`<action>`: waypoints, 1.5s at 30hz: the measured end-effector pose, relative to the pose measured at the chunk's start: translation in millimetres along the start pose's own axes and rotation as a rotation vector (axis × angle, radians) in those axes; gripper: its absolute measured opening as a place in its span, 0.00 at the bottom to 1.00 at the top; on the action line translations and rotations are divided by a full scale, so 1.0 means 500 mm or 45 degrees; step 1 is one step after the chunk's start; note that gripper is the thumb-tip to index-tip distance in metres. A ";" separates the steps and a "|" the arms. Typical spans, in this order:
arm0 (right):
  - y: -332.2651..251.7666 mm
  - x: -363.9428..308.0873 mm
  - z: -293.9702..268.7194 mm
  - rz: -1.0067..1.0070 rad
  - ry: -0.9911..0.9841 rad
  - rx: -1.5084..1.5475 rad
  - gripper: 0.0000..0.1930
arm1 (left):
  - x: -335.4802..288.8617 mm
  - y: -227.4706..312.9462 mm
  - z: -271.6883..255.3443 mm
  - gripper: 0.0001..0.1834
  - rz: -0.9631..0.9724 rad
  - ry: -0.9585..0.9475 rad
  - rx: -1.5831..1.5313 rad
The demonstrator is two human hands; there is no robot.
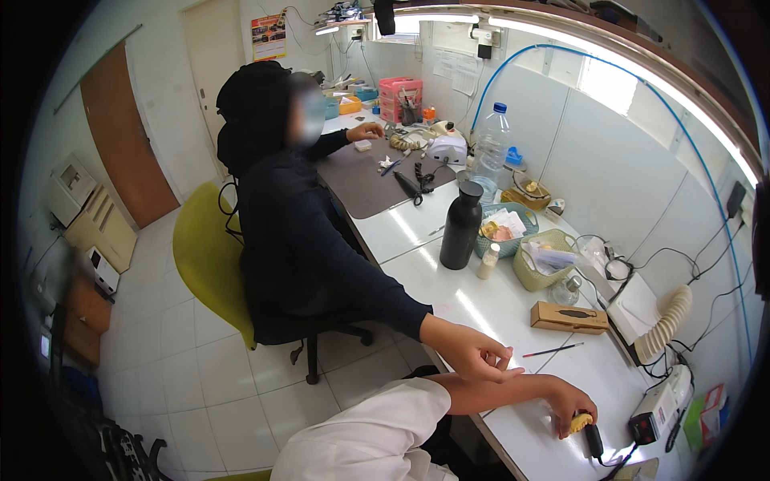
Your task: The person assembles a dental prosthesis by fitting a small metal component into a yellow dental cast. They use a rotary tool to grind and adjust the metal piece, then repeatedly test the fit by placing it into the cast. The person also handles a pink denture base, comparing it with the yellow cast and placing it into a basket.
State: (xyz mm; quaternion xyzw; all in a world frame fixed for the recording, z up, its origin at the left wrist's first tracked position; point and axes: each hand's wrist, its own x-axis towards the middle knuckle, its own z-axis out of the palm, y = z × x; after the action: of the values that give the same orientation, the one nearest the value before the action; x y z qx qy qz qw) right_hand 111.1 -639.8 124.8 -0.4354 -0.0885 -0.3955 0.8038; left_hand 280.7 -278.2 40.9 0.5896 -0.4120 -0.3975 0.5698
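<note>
My left hand (568, 405), at the end of a white sleeve, is closed on a small yellow ridged dental cast (579, 422) over the white desk at the lower right. Beside the cast is a black corded handpiece (593, 440); whether it touches the cast I cannot tell. My right hand is out of view. A co-worker's hand (473, 349) reaches over the desk edge close to my forearm, fingers half curled. A thin pen-like tool (553, 350) lies beyond my hand.
A brown box (569, 317), a black bottle (462, 228), a clear water bottle (491, 148) and a green basket (545, 258) stand along the desk. A ribbed hose unit (664, 325) and a control box (659, 409) stand by the wall. The co-worker sits on a green chair (202, 260).
</note>
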 end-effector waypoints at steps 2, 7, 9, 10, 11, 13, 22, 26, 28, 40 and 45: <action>-0.003 0.015 -0.021 0.090 -0.110 0.052 0.24 | -0.003 0.017 0.000 0.43 -0.017 0.003 -0.023; 0.038 0.050 0.122 0.300 -0.352 0.334 0.27 | -0.027 0.033 -0.011 0.42 0.113 0.105 0.047; 0.056 0.058 0.165 0.319 -0.414 0.256 0.25 | -0.035 0.049 -0.017 0.43 0.087 0.077 -0.065; 0.070 0.057 0.186 0.267 -0.424 0.115 0.26 | -0.043 0.060 -0.019 0.44 0.054 0.064 -0.128; 0.085 0.056 0.204 0.213 -0.433 -0.027 0.27 | -0.050 0.071 -0.020 0.44 0.022 0.049 -0.190; 0.102 0.040 0.263 0.108 -0.459 -0.323 0.29 | -0.067 0.084 -0.014 0.45 0.052 0.094 -0.272; 0.145 0.018 0.239 0.199 -0.382 -0.505 0.45 | -0.054 0.103 -0.023 0.43 0.110 0.132 -0.350; 0.196 0.001 0.245 0.249 -0.537 -0.317 0.37 | -0.083 0.141 -0.017 0.43 0.201 0.396 -0.436; 0.193 -0.004 0.243 0.231 -0.605 -0.415 0.35 | -0.073 0.160 -0.006 0.43 0.237 0.559 -0.136; 0.203 -0.041 0.271 0.309 -0.966 -0.582 0.35 | -0.063 0.157 0.028 0.42 0.198 0.634 -0.437; 0.207 -0.051 0.282 0.268 -1.053 -0.609 0.34 | -0.071 0.154 0.022 0.42 0.176 0.340 -0.786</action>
State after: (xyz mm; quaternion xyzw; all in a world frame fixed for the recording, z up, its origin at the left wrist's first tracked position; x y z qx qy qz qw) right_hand 196.4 -484.8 132.5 -0.7351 -0.2623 -0.1153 0.6145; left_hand 255.6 -249.5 117.6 0.4068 -0.2329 -0.3832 0.7959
